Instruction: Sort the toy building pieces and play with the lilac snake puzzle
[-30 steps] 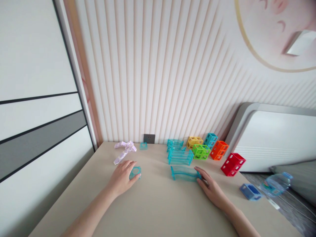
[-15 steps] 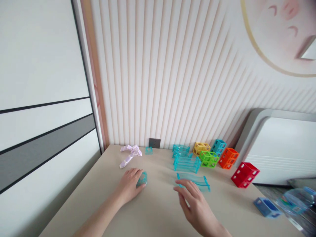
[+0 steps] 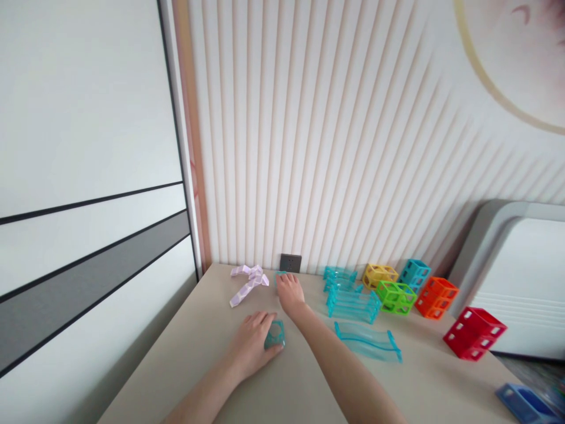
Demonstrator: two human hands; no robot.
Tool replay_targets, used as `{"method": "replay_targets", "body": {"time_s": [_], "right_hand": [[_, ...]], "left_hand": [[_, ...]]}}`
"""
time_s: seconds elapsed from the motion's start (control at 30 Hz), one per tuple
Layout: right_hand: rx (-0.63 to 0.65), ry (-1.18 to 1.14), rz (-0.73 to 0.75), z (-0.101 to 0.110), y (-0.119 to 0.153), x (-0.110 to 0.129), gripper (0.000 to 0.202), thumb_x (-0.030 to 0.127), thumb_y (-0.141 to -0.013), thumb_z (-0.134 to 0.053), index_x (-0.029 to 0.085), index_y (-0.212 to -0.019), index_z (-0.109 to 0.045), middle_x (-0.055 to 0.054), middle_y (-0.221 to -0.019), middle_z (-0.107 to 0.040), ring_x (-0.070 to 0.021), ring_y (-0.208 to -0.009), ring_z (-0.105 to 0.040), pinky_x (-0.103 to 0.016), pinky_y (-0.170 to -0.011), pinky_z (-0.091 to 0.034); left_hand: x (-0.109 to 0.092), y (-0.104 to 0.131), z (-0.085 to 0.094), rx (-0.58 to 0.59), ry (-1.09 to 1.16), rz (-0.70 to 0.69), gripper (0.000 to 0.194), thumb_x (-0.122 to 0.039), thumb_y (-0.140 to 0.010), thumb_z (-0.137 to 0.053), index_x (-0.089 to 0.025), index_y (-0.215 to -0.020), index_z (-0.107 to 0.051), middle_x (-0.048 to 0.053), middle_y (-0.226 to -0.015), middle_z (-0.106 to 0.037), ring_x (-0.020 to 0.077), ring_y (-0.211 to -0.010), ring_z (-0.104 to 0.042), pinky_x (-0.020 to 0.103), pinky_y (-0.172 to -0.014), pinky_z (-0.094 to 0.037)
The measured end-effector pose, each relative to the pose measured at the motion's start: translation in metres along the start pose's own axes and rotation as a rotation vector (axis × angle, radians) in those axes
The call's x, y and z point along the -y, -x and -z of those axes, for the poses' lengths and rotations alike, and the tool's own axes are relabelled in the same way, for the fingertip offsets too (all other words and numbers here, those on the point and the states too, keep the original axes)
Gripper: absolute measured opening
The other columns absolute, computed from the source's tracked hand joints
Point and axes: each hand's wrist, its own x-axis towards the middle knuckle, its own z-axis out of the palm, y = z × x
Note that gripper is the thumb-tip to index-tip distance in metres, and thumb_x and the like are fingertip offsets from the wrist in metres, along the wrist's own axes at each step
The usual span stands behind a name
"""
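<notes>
My left hand [image 3: 255, 341] rests on the table with its thumb and fingers closed around a translucent teal square block piece [image 3: 276, 334] that has a round hole in its face. Farther away, my right hand [image 3: 290, 291] reaches across to a second teal square piece [image 3: 278, 274] near the wall. Its fingers are bent over that piece and cover most of it, leaving only the left edge showing. Left of the right hand lies a pale purple faceted chain toy [image 3: 249, 284].
Teal curved track pieces [image 3: 368, 341] lie or stand right of my right forearm. Beyond them are yellow [image 3: 379, 275], green [image 3: 396, 297], blue [image 3: 415, 274], orange [image 3: 436, 297] and red [image 3: 474, 333] block frames. A dark blue block [image 3: 527, 403] sits near the right edge. A wall socket [image 3: 291, 262] is behind.
My right hand has moved forward and left, from beside the curved track piece to the teal square near the wall. My left hand stays on its piece. The view has shifted left.
</notes>
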Motion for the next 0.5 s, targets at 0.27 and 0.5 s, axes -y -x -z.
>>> {"method": "replay_targets", "body": {"time_s": [0.27,0.5], "right_hand": [[-0.089,-0.052,0.034,0.024,0.056,-0.009,0.030,0.013,-0.097,-0.055,0.015,-0.125,-0.065,-0.014,-0.113,-0.071,-0.0289,-0.111,-0.060,-0.043,-0.098,-0.045],[-0.287,-0.288,0.235,0.014,0.133,0.003,0.036,0.014,-0.095,-0.061,0.023,-0.129,-0.062,-0.009,-0.106,-0.072,-0.0263,-0.099,-0.062,-0.042,-0.090,-0.051]], "left_hand": [[-0.002,-0.002,-0.012,-0.024,0.036,0.035,0.087,-0.037,-0.073,-0.076,-0.021,-0.149,-0.039,0.015,-0.123,-0.068,0.0365,-0.116,-0.060,0.049,-0.102,-0.042],[0.000,0.000,-0.002,0.046,0.101,0.037,0.118,-0.035,-0.061,-0.085,-0.017,-0.158,-0.020,0.020,-0.132,-0.063,0.0384,-0.122,-0.056,0.052,-0.106,-0.040]]}}
